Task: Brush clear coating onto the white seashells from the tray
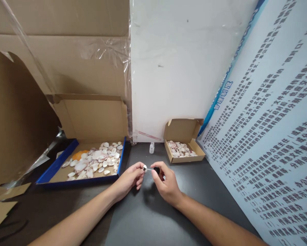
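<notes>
My left hand (133, 177) pinches a small white seashell (144, 167) between thumb and fingertips, above the dark table. In my right hand (165, 181) is a brush applicator with a black cap (157, 169); its thin pale stem points left, and the tip meets or nearly meets the shell. A small clear glass bottle (151, 148) stands upright beyond my hands, its neck apparently uncapped. To the left, many shells (97, 160) lie in a large blue-edged cardboard box (42, 178). More shells (180, 149) fill part of a smaller brown box (188, 159) at the right.
Behind the table stand a plastic-wrapped cardboard sheet (87, 61) and a white panel (184, 68). A blue printed board (271, 136) leans along the right side. An orange shell (79, 155) is in the large box, and cardboard scraps (2, 212) lie at far left.
</notes>
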Demonstrator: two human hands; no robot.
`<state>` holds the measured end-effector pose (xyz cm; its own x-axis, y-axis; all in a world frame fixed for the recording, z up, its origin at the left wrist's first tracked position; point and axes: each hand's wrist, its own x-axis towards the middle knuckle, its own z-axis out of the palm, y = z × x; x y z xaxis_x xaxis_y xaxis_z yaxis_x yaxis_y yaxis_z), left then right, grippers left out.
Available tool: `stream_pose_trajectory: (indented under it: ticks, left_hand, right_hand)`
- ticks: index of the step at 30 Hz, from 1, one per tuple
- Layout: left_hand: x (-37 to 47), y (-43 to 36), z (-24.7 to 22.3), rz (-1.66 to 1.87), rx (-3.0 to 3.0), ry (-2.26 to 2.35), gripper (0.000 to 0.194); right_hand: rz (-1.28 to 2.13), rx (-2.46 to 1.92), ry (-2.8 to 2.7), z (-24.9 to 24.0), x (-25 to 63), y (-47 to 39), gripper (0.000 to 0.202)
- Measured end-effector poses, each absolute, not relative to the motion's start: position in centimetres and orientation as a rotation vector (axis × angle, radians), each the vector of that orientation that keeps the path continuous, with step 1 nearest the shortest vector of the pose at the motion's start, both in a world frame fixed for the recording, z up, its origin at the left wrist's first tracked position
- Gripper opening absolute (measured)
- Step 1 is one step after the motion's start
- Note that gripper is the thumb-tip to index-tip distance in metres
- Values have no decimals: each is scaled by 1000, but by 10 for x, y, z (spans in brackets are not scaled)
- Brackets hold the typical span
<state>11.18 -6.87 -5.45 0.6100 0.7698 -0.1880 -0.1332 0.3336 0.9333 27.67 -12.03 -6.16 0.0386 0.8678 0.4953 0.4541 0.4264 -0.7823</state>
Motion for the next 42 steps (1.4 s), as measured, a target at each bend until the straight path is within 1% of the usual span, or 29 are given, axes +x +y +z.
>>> stream_pose_trajectory:
  ticks: [2,6,9,13,18,20,35,40,42]
  left_hand:
    - [112,-69,-54,653,1076,708,16]
    - [112,-68,-53,647,1073,706,17]
    - [111,-68,-54,650,1065,709,15]
    - [112,-69,-55,656,1053,707,12]
    - [113,-69,-54,649,1045,719,10]
    - [112,-69,-54,648,1046,713,10]
    - [112,-69,-54,649,1046,705,13]
    - [112,-69,-53,653,1047,699,9]
    - [112,-69,-53,655,1042,704,8]
  right_hand:
    - [455,-1220,-1572,-61,277,-120,14]
    - [499,-1191,-1544,-60,277,-119,17]
    - [491,-1223,-1531,-60,277,-118,15]
    - [522,-1183,-1543,-61,278,-119,19]
    - [515,-1199,-1541,-63,278,-119,18]
    - [526,-1187,-1541,-63,278,-118,19]
    - [540,-1206,-1529,-62,278,-119,17]
    - [559,-1177,-1543,-61,278,-119,20]
    - [548,-1198,-1543,-61,277,-119,18]
